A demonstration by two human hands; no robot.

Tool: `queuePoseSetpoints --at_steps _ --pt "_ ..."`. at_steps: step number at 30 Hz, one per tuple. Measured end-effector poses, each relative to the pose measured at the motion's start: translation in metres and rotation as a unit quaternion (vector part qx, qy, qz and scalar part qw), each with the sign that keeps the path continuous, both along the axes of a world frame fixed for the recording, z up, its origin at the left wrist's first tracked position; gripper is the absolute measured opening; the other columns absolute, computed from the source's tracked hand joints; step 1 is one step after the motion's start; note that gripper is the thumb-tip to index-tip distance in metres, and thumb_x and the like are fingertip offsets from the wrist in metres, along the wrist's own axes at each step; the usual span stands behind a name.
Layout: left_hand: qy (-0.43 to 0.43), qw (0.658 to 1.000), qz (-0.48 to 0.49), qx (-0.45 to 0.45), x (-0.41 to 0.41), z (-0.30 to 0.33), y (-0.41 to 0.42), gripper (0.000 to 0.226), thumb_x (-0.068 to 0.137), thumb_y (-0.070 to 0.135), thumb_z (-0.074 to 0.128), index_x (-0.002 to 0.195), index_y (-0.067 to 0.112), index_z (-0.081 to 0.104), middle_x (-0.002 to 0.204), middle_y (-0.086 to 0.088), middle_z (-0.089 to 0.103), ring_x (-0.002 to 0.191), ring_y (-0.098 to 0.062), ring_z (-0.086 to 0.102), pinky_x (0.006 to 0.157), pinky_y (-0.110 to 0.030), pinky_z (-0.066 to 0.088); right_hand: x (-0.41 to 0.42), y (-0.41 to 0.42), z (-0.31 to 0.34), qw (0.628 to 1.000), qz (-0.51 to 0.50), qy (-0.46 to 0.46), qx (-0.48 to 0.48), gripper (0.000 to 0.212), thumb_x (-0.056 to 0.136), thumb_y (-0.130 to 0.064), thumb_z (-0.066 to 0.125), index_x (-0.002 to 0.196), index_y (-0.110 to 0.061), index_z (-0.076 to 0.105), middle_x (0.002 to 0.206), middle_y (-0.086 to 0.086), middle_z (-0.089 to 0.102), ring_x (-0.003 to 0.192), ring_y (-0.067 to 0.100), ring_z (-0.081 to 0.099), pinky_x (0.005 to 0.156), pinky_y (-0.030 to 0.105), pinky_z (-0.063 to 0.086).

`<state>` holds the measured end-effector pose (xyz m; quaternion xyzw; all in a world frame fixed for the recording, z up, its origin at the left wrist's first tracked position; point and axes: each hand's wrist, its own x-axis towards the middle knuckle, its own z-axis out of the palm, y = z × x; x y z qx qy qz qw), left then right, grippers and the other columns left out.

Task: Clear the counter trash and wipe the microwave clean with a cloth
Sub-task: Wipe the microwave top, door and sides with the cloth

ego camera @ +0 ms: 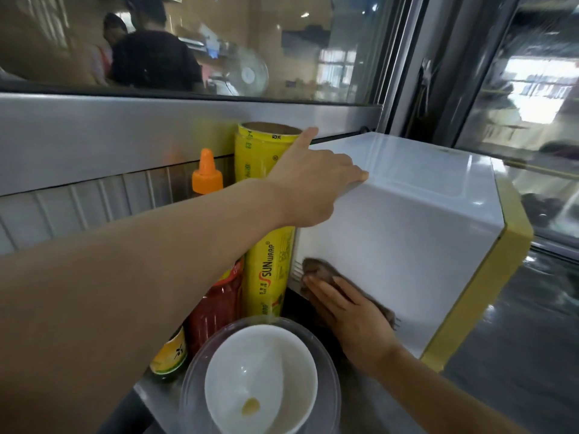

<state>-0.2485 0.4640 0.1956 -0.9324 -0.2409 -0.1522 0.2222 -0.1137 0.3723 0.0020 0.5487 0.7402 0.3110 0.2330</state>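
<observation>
Head view: steel counter [147,389] beside glass partition [282,48]

Right hand [351,311] flat on cloth [316,269] against microwave [391,233] side

The microwave [404,227] is a white glossy box with a yellow front frame along its right edge, standing on the steel counter and seen from its left rear corner, so its top and left side panel show. A brown, fuzzy cloth [329,277] lies flat against the lower part of that side panel, near the rear corner, with a frayed end showing further forward.
</observation>
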Motion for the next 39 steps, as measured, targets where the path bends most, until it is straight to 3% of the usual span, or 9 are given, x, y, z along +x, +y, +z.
queuePoseSetpoints --at_steps 2,5,13,16,20,22,29,37,39 --pt "0.0 1.0 -0.001 0.0 0.0 0.0 -0.001 0.067 0.083 0.009 0.041 0.143 0.035 0.027 0.14 0.008 0.044 0.127 -0.014 0.045 0.115 -0.047 -0.001 0.014 -0.021 -0.005 1.0 -0.001 -0.004 -0.007 0.07 0.094 -0.022 0.029 0.141 -0.003 -0.018 0.141 0.018 -0.042 0.121 0.029 -0.051 0.092 0.045 -0.04" --pt "0.001 1.0 0.0 0.006 0.0 -0.001 0.0 0.067 0.083 0.01 0.041 0.144 0.034 0.027 0.14 0.006 0.044 0.128 -0.015 0.044 0.114 -0.049 -0.002 0.019 -0.028 -0.01 1.0 -0.009 -0.005 -0.01 0.069 0.093 -0.02 0.03 0.137 -0.001 -0.021 0.137 0.02 -0.048 0.121 0.032 -0.051 0.095 0.047 -0.038" --pt "-0.021 1.0 0.003 0.022 0.005 -0.008 -0.001 0.066 0.081 0.009 0.043 0.141 0.034 0.031 0.136 0.006 0.048 0.124 -0.016 0.047 0.114 -0.05 -0.001 -0.016 0.034 -0.009 0.996 0.05 -0.042 0.061 0.065 0.097 -0.028 0.026 0.147 -0.002 -0.007 0.156 0.016 -0.012 0.142 0.031 -0.014 0.101 0.049 -0.022" --pt "-0.03 0.999 0.004 0.023 0.003 -0.007 -0.001 0.064 0.081 0.01 0.045 0.14 0.033 0.033 0.134 0.005 0.05 0.123 -0.017 0.049 0.114 -0.05 0.0 -0.005 0.014 -0.009 0.996 0.042 -0.048 0.064 0.064 0.097 -0.026 0.03 0.148 -0.003 -0.001 0.156 0.015 -0.012 0.143 0.029 -0.011 0.104 0.047 -0.021" --pt "-0.028 0.999 0.008 0.022 0.005 -0.007 -0.003 0.061 0.083 0.011 0.046 0.139 0.032 0.036 0.133 0.005 0.05 0.121 -0.017 0.05 0.114 -0.05 0.001 0.033 -0.045 -0.022 0.998 0.004 -0.061 0.017 0.066 0.095 -0.019 0.028 0.146 -0.003 -0.01 0.146 0.021 -0.031 0.131 0.035 -0.037 0.1 0.051 -0.029" --pt "-0.033 0.999 0.01 0.02 0.006 -0.007 -0.004 0.06 0.083 0.012 0.047 0.138 0.032 0.037 0.132 0.005 0.051 0.12 -0.017 0.05 0.114 -0.049 0.001 0.039 -0.052 -0.022 0.997 -0.002 -0.079 0.003 0.066 0.095 -0.018 0.027 0.147 -0.004 -0.011 0.147 0.022 -0.03 0.129 0.038 -0.038 0.099 0.052 -0.03" --pt "-0.053 0.998 0.013 0.021 0.007 -0.018 -0.005 0.067 0.078 0.009 0.05 0.14 0.029 0.034 0.135 0.003 0.049 0.121 -0.019 0.049 0.114 -0.047 0.001 -0.006 0.021 -0.015 0.996 0.051 -0.041 0.06 0.058 0.098 -0.023 0.024 0.149 -0.003 0.003 0.157 0.014 -0.003 0.144 0.028 -0.006 0.103 0.047 -0.02" --pt "-0.092 0.996 0.009 0.011 0.01 -0.019 -0.011 0.066 0.073 0.003 0.053 0.134 0.024 0.041 0.132 0.0 0.052 0.118 -0.023 0.049 0.114 -0.044 0.006 0.031 -0.029 -0.017 0.996 0.023 -0.073 0.043 0.063 0.096 -0.02 0.029 0.149 -0.009 -0.004 0.157 0.012 -0.011 0.141 0.027 -0.017 0.099 0.051 -0.028" --pt "-0.09 0.996 0.017 0.007 0.01 -0.018 -0.013 0.066 0.073 0.003 0.054 0.135 0.024 0.041 0.131 0.0 0.053 0.117 -0.023 0.049 0.114 -0.046 0.006 0.049 -0.055 -0.018 0.995 0.029 -0.085 0.037 0.062 0.092 -0.017 0.025 0.15 -0.012 0.003 0.158 0.01 -0.002 0.143 0.025 -0.008 0.104 0.052 -0.024"
